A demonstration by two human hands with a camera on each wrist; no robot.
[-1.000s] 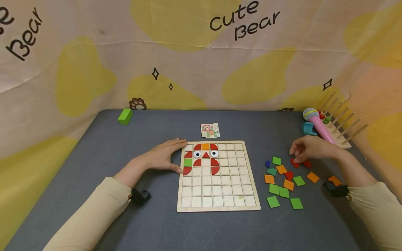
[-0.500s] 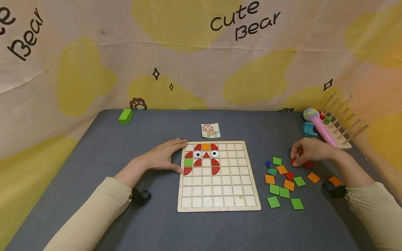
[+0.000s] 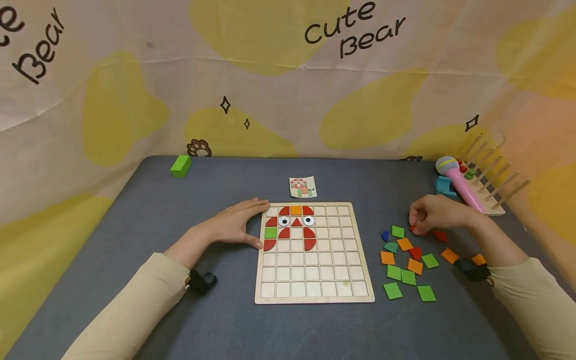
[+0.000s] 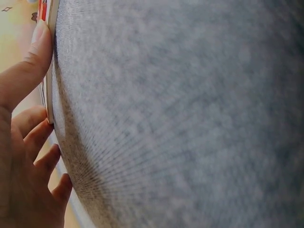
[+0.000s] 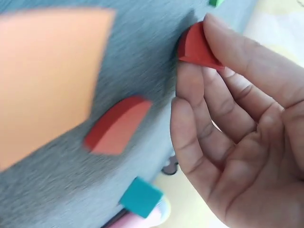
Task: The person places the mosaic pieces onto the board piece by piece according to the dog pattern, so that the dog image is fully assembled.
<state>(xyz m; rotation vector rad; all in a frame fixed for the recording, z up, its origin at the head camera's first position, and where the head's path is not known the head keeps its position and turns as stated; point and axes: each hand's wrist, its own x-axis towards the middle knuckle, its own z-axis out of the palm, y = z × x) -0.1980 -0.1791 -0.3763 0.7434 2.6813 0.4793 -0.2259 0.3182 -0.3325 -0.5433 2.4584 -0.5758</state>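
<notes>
My left hand (image 3: pixel 230 222) lies at the upper left edge of a wooden grid board (image 3: pixel 335 259). In the left wrist view the thumb and fingertips (image 4: pixel 39 121) touch the board's edge. Red pieces, a green square, an orange square and two eye pieces fill several upper left cells. My right hand (image 3: pixel 438 216) pinches a red quarter-circle tile (image 5: pixel 195 47) between thumb and fingers, just above the table at the right. Another red quarter-circle tile (image 5: pixel 121 126) lies close by, beside the wrist. Left of the hand is a green square tile (image 3: pixel 397 231).
Loose green, orange, red and blue tiles (image 3: pixel 408 277) spread right of the board. Behind it lies a small picture card (image 3: pixel 303 187). A pink toy microphone (image 3: pixel 463 187), a teal block (image 3: pixel 444 186) and a pegged wooden rack (image 3: pixel 496 206) stand back right. A green block (image 3: pixel 181 166) sits back left.
My right hand has pinched the red quarter-circle tile and moved slightly left with it, off the spot beside the other red tile. The left hand stays at the board.
</notes>
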